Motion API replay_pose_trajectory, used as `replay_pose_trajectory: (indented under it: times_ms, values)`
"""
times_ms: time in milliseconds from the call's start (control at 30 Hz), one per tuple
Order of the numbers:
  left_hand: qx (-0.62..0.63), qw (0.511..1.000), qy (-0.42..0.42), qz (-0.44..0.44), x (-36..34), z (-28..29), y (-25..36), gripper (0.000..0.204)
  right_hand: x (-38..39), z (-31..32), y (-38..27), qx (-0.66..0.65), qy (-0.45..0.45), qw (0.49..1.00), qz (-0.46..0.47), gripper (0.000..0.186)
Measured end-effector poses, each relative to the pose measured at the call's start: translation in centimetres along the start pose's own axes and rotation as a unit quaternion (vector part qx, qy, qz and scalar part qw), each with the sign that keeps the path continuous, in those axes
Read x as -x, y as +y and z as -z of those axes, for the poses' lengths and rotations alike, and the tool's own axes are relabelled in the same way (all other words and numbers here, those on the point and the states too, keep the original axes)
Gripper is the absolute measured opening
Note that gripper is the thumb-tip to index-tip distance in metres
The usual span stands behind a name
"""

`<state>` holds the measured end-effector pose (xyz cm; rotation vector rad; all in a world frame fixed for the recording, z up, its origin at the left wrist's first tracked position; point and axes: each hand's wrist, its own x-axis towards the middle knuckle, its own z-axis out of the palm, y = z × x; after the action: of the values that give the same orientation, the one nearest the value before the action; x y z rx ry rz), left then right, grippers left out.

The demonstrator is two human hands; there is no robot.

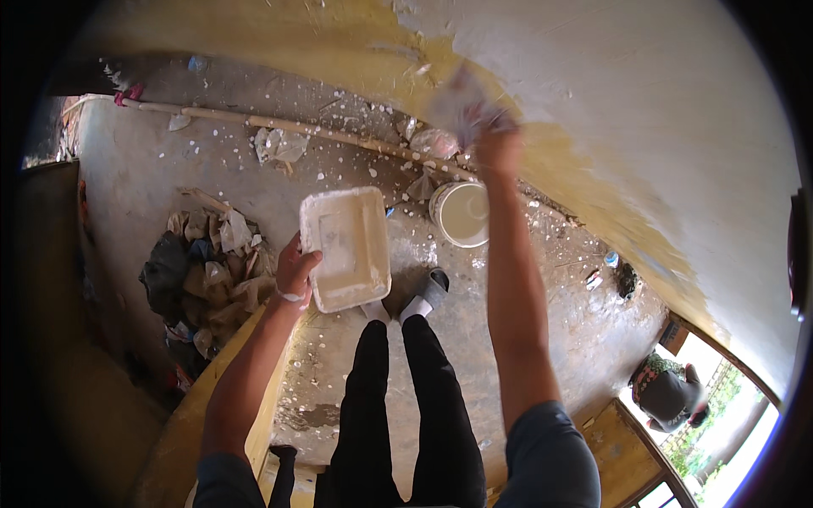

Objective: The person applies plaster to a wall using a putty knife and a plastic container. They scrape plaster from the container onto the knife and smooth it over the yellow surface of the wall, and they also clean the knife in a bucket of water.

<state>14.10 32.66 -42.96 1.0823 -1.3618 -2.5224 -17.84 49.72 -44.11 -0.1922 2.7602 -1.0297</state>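
My left hand [295,271] grips the left side of a shallow plastic tray [345,248] coated with whitish residue. My right hand [500,148] is raised against the yellow-and-white wall [584,135], closed on a flat, motion-blurred tool [461,102] that looks like a wide scraper; its exact shape is unclear. Below that hand a white bucket [457,216] of pale liquid stands on the floor, partly behind my right forearm.
A long pole [339,135] lies along the wall's base. A pile of crumpled sacks [212,271] lies left, beside a yellow ledge [237,364]. My sandalled feet stand on the speckled floor [550,339]. Another person [669,389] is at the bright opening at lower right.
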Motion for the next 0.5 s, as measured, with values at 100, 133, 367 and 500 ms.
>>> replay_pose_trajectory:
  times_ms: [100,133,367,500]
  values:
    - [0.042,0.999,-0.016,-0.001,-2.9,0.4,-3.2,0.052,2.4,-6.8,9.5,0.032,0.114,0.989,-0.092,0.05]
    - [0.041,0.999,0.015,-0.016,-3.1,0.4,-4.1,0.051,3.5,-6.9,10.8,-0.03,0.078,0.989,-0.123,0.052]
    - [0.091,0.994,0.046,0.033,-6.6,0.5,-10.7,0.043,9.3,-7.1,19.4,-0.043,0.082,0.978,-0.189,0.038]
    - [0.11,0.992,0.038,0.045,-8.5,-2.4,-13.2,0.042,10.3,-9.4,26.3,0.09,-0.002,0.993,-0.081,0.046]
